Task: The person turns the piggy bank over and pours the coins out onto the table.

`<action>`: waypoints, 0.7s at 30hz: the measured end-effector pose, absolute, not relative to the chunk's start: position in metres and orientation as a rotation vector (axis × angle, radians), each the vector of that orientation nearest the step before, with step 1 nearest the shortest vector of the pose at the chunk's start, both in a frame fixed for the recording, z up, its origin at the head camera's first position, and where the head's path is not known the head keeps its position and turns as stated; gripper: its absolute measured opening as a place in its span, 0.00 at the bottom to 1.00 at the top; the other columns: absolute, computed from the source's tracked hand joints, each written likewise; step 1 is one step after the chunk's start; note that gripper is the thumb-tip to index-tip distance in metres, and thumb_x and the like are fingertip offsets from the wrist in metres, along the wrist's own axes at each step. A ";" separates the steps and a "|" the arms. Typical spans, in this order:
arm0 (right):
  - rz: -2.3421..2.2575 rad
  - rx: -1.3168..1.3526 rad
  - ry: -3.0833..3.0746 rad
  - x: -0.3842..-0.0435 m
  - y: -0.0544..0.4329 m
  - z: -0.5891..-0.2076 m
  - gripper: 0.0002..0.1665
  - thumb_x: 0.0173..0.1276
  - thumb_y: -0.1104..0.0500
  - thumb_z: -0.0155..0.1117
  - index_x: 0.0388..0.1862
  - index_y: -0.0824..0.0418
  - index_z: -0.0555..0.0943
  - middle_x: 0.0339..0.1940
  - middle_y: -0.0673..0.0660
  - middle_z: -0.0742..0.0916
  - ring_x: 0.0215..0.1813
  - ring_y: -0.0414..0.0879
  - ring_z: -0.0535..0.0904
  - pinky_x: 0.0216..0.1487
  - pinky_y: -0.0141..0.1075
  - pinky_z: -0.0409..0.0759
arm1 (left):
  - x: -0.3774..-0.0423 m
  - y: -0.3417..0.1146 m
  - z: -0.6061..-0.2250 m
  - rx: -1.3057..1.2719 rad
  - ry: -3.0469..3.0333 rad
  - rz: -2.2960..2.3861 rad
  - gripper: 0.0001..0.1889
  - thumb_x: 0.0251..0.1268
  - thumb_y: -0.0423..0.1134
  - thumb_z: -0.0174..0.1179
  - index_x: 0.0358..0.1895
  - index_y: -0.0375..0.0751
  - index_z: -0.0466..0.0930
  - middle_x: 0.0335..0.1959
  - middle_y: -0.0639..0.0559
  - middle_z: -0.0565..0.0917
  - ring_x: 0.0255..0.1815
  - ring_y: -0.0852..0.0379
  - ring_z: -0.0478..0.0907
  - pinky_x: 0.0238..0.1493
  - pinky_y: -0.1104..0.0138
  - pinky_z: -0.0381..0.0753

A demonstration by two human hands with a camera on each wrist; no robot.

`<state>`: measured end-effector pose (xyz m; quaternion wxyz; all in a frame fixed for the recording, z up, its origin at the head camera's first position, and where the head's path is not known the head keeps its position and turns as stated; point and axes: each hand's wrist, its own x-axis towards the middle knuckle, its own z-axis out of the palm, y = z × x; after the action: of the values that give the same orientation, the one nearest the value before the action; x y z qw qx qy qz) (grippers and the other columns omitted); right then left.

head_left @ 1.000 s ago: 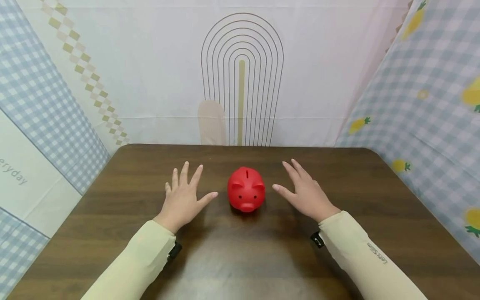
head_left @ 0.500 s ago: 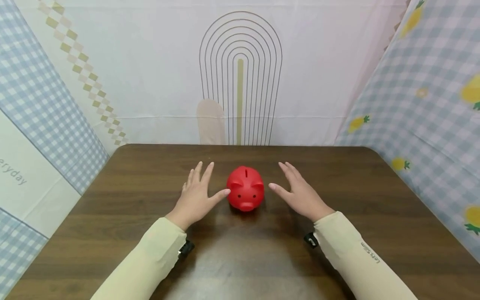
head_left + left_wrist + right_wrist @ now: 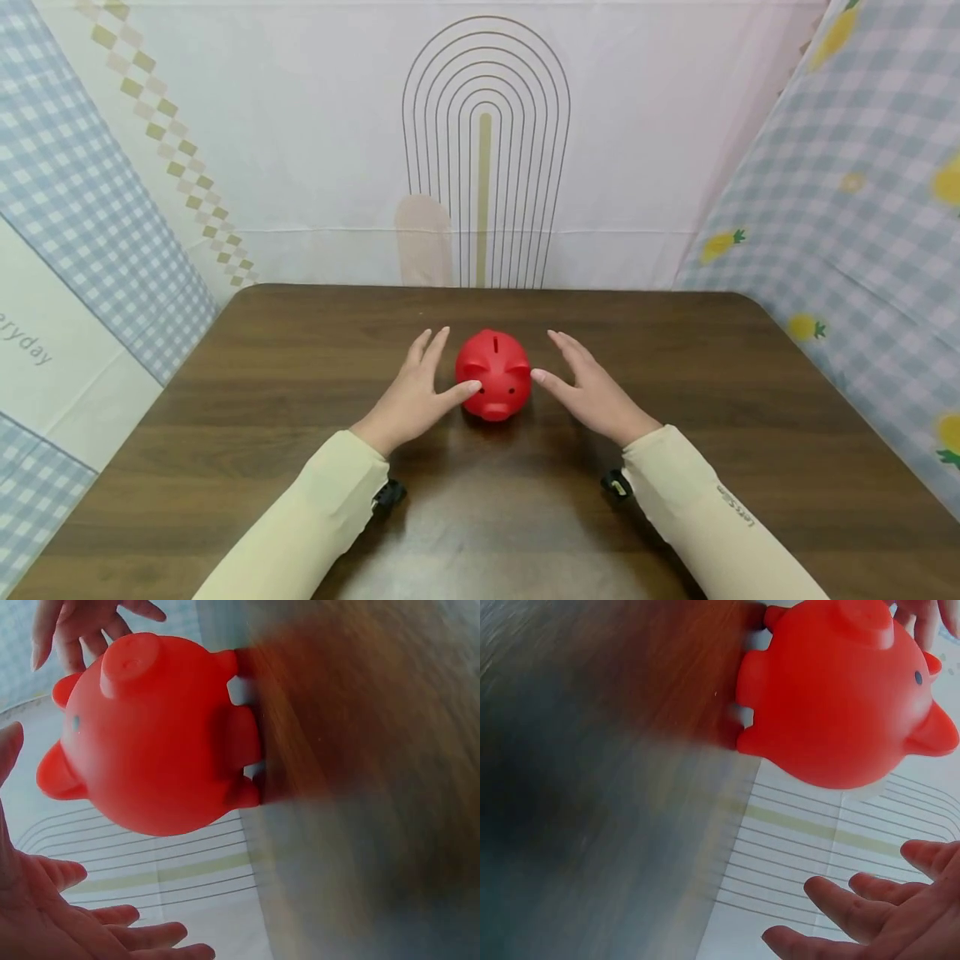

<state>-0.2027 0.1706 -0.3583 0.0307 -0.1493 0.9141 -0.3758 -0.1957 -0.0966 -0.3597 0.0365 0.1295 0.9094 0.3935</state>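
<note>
A round red piggy bank (image 3: pixel 495 375) stands on its short legs on the dark wooden table (image 3: pixel 495 533), snout toward me and coin slot on top. My left hand (image 3: pixel 416 396) is at its left side, fingers spread, the thumb overlapping the pig's face in the head view. At the right side is my right hand (image 3: pixel 592 396), fingers straight and its thumb tip right at the pig's edge. Both wrist views show the red pig (image 3: pixel 161 735) with spread fingers (image 3: pixel 847 907) around it and a gap at the palms.
A white cloth (image 3: pixel 322 150) with printed arches hangs behind the table's far edge. Blue checked cloth hangs at the left (image 3: pixel 97 150) and, with pineapples on it, at the right (image 3: pixel 862 250). Black wrist straps (image 3: pixel 617 483) show below both sleeves.
Both hands have moved inward toward the piggy bank, the left one farther. The left thumb now overlaps the pig's face. The piggy bank has stayed in place.
</note>
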 end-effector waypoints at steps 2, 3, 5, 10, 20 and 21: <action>-1.176 -0.458 2.799 -0.203 0.168 -0.358 0.48 0.68 0.34 0.54 0.78 0.53 0.51 0.78 0.59 0.55 0.76 0.59 0.52 0.69 0.62 0.59 | -0.196 -0.095 -0.360 0.393 2.771 1.224 0.50 0.59 0.64 0.59 0.78 0.51 0.42 0.78 0.44 0.43 0.74 0.39 0.54 0.62 0.41 0.68; -1.188 -0.460 2.789 -0.203 0.167 -0.358 0.48 0.68 0.35 0.54 0.78 0.54 0.51 0.78 0.60 0.55 0.76 0.60 0.54 0.68 0.62 0.60 | -0.197 -0.094 -0.361 0.393 2.763 1.230 0.50 0.59 0.64 0.59 0.78 0.51 0.42 0.78 0.43 0.44 0.74 0.40 0.54 0.63 0.41 0.67; -1.208 -0.464 2.769 -0.204 0.164 -0.358 0.47 0.68 0.37 0.55 0.78 0.55 0.52 0.78 0.60 0.56 0.74 0.62 0.57 0.66 0.61 0.64 | -0.198 -0.093 -0.362 0.391 2.743 1.247 0.50 0.59 0.63 0.59 0.78 0.50 0.42 0.78 0.43 0.45 0.74 0.40 0.54 0.63 0.41 0.67; -1.254 -0.470 2.714 -0.205 0.159 -0.362 0.47 0.68 0.39 0.58 0.78 0.55 0.52 0.76 0.61 0.58 0.71 0.63 0.63 0.62 0.58 0.72 | -0.199 -0.089 -0.364 0.375 2.703 1.280 0.49 0.59 0.61 0.61 0.78 0.50 0.44 0.77 0.44 0.47 0.74 0.40 0.54 0.63 0.41 0.67; -1.296 -0.423 2.636 -0.205 0.150 -0.364 0.49 0.66 0.38 0.59 0.78 0.53 0.50 0.76 0.61 0.59 0.70 0.61 0.64 0.61 0.58 0.72 | -0.205 -0.082 -0.366 0.383 2.668 1.345 0.47 0.59 0.57 0.62 0.77 0.49 0.47 0.76 0.44 0.50 0.73 0.42 0.55 0.62 0.43 0.70; -1.301 -0.419 2.630 -0.206 0.149 -0.364 0.49 0.66 0.38 0.59 0.78 0.54 0.50 0.75 0.61 0.60 0.70 0.61 0.64 0.61 0.57 0.72 | -0.205 -0.082 -0.367 0.382 2.665 1.350 0.47 0.59 0.57 0.62 0.77 0.49 0.47 0.76 0.44 0.51 0.73 0.42 0.56 0.61 0.43 0.71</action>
<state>-0.2058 0.1494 -0.3638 0.0887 -0.1408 0.8838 -0.4372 -0.2053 -0.0820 -0.3672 0.0652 0.1266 0.8830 0.4472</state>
